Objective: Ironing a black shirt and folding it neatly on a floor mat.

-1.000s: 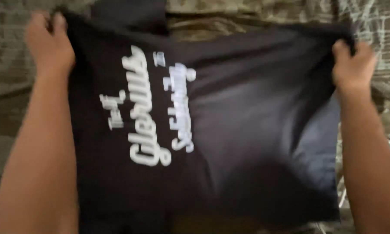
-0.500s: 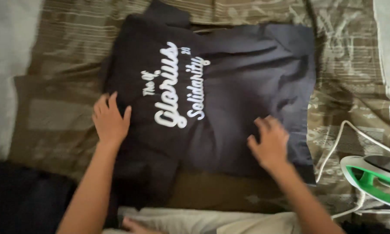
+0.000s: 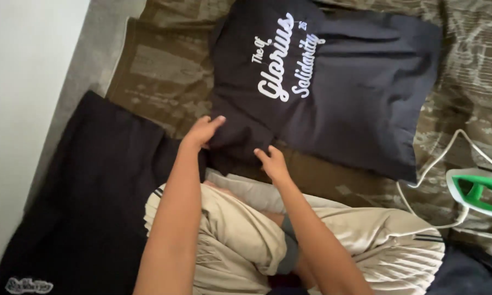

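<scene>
A dark navy T-shirt with white script lettering lies spread flat on an olive patterned cloth. My left hand rests on the shirt's lower left part, near a sleeve, fingers together and flat. My right hand touches the shirt's near edge with fingers spread. Neither hand is seen gripping the fabric. My legs in beige shorts fill the foreground.
A green and white iron stands at the right, its white cord looping over the cloth. A second dark garment lies at the left beside a pale wall.
The shirt was held up by both hands, then laid flat. Both hands have slid down to its near left edge, and the view has shifted back and left.
</scene>
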